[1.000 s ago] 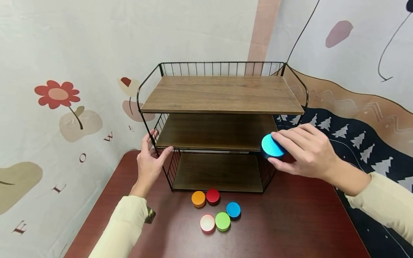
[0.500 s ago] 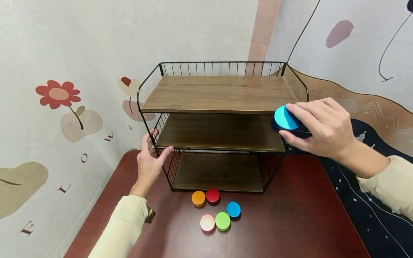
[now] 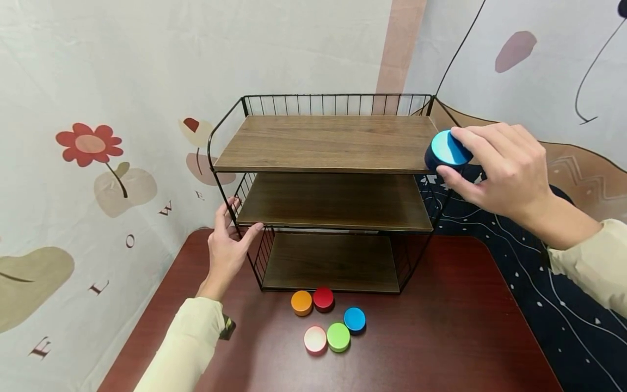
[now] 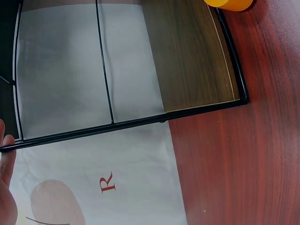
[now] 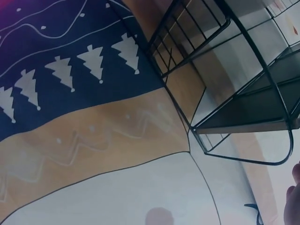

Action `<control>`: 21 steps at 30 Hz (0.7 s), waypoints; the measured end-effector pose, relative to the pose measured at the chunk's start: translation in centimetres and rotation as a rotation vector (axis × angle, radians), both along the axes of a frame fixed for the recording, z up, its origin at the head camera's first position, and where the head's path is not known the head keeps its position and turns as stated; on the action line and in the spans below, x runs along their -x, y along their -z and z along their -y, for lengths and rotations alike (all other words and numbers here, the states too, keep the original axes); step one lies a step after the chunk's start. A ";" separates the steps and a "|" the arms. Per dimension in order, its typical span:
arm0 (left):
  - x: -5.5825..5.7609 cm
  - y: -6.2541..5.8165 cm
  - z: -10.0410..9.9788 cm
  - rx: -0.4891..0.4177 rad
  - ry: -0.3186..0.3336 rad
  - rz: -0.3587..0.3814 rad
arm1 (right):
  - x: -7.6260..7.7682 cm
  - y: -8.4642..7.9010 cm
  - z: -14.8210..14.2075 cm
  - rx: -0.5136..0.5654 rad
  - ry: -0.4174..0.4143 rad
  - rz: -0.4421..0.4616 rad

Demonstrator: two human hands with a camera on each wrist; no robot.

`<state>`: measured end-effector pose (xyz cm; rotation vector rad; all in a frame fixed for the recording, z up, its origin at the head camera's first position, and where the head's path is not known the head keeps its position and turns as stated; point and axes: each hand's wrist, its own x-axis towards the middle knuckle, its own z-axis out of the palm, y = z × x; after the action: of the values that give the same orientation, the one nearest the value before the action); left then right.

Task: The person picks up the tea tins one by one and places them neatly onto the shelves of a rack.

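Observation:
My right hand (image 3: pixel 509 169) pinches a blue round puck-like piece (image 3: pixel 447 149) between thumb and fingers, its bright flat face up. It overlaps the right front corner of the top shelf in the head view. At the left, my left hand (image 3: pixel 226 256) grips the side frame of a three-tier rack (image 3: pixel 328 141) with black wire sides and brown wood shelves; the thumb lies at the middle shelf's front edge. In the left wrist view, fingers (image 4: pixel 6 157) meet the black frame. The right wrist view shows the rack's wire side, with only fingertips (image 5: pixel 293 197) at the edge and the piece hidden.
On the dark red table (image 3: pixel 441 337), before the rack, lie orange (image 3: pixel 301 302), red (image 3: pixel 323 299), blue (image 3: pixel 355 320), green (image 3: pixel 338 337) and pink (image 3: pixel 315 340) round pieces. A patterned cloth wall (image 3: pixel 313 49) stands behind and beside the table.
My right hand has lifted the blue piece up and to the right, from beside the middle shelf to the height of the top shelf. The left hand stays on the rack.

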<state>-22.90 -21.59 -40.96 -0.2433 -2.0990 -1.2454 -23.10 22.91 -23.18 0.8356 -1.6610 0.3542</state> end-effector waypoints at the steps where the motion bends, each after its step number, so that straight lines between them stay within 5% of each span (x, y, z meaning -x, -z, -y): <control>1: 0.0 0.0 0.0 0.001 -0.001 -0.001 | 0.1 0.0 -0.1 0.003 0.007 0.005; 21: 0.1 0.2 0.0 0.003 -0.003 -0.003 | 1.3 0.5 -1.2 -0.152 0.156 0.196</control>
<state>-23.01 -21.54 -41.14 -0.2432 -2.0981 -1.2392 -24.39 24.08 -23.65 0.7970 -1.9418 0.2077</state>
